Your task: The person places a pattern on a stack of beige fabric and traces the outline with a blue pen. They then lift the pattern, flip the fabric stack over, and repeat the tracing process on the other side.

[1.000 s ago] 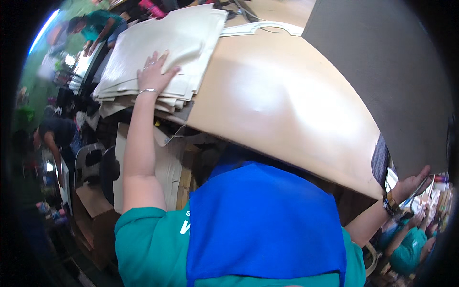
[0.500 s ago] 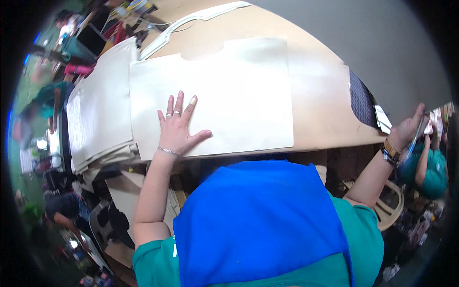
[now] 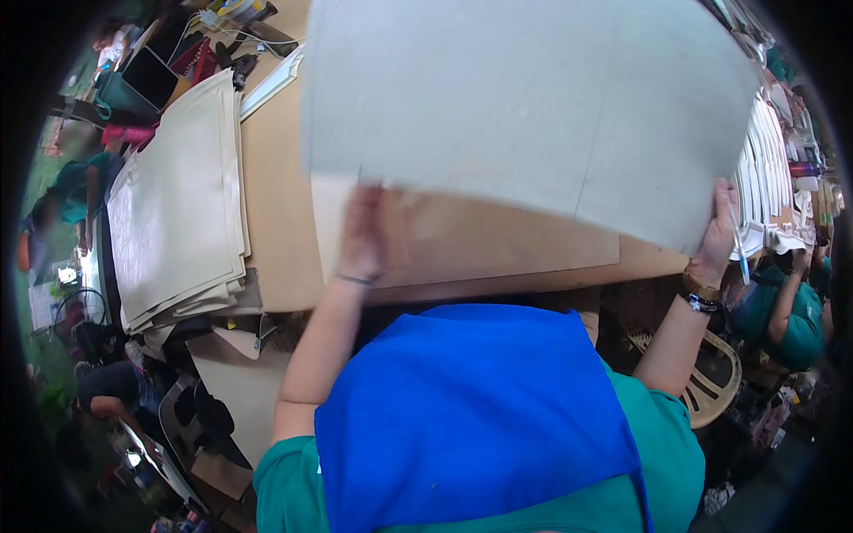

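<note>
A large grey-white sheet with thin lines drawn on it is raised above the table. My right hand grips its lower right corner and also holds a slim pen. My left hand is at the sheet's lower left edge; its fingers are smeared by motion, so their hold is unclear. Under the raised sheet lies a flat piece, pale along its left strip and tan elsewhere, mostly hidden.
To the left, a stack of cream sheets sits on the tan table. Beyond it are a white strip, cables and tools. White pieces are stacked at the far right. A beige plastic chair stands right of me; several people work nearby.
The raised sheet has swung from the upper right to the left, over the table. My left hand has left its flat, spread pose and moved right and up to the sheet's edge.
</note>
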`<move>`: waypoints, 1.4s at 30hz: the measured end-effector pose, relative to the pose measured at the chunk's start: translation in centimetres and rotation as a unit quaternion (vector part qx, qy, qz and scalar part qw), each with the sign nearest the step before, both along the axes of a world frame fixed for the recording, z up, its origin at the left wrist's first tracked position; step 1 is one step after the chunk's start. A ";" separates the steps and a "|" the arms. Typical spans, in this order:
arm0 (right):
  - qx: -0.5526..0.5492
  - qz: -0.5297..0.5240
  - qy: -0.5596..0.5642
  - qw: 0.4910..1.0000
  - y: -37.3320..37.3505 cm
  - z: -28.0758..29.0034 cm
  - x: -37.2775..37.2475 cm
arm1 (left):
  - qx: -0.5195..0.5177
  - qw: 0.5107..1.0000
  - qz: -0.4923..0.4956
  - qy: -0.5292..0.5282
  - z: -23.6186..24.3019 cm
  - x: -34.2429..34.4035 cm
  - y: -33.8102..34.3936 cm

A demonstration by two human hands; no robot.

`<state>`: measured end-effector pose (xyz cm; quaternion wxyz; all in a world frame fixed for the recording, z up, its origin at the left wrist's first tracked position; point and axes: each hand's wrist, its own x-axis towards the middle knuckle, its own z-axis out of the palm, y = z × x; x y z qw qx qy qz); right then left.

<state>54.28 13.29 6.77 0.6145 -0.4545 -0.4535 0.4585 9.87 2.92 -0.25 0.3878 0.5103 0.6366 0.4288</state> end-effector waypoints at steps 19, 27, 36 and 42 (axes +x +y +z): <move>-0.102 0.001 -0.456 0.884 -1.9 -6.2 -7.6 | -0.120 0.967 0.161 0.157 2.5 -6.9 0.3; -0.120 0.018 -0.491 0.863 -1.5 -5.5 -7.8 | -0.131 0.954 0.158 0.217 1.6 -7.5 -0.2; -0.126 0.037 -0.507 0.852 -1.1 -4.8 -8.0 | -0.108 0.964 0.174 0.168 1.2 -7.6 -0.4; -0.129 0.033 -0.516 0.846 -0.9 -4.7 -7.9 | -0.098 0.967 0.162 0.168 1.0 -7.9 -0.4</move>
